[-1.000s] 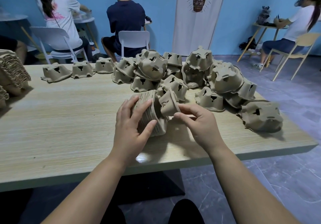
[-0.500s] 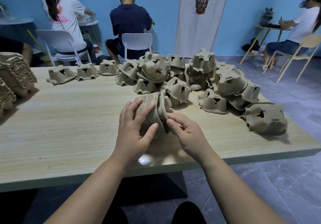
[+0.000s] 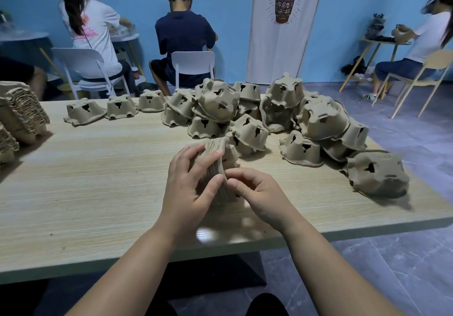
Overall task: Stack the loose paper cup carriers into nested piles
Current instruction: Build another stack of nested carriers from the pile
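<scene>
The nested pile (image 3: 212,146) of paper cup carriers is held on its side at the near middle of the table (image 3: 98,183). Whether it rests on the wood cannot be told. It is gripped from the left by the left hand (image 3: 188,190), whose fingers are wrapped over its ribbed edges. At its right end it is pinched by the right hand (image 3: 259,198), thumb and curled fingers closed on the outermost carrier.

The step in hand is judged to be the seating of that last carrier, pressed home so the rims sit flush.

A heap of loose carriers (image 3: 321,119) is spread just beyond and to the right. Three single carriers (image 3: 121,106) are lined up at the far left, and finished stacks (image 3: 22,112) lie at the left edge.

For the next move the right hand would have to be released and another loose carrier fetched from the heap, turned the same way as the pile.
</scene>
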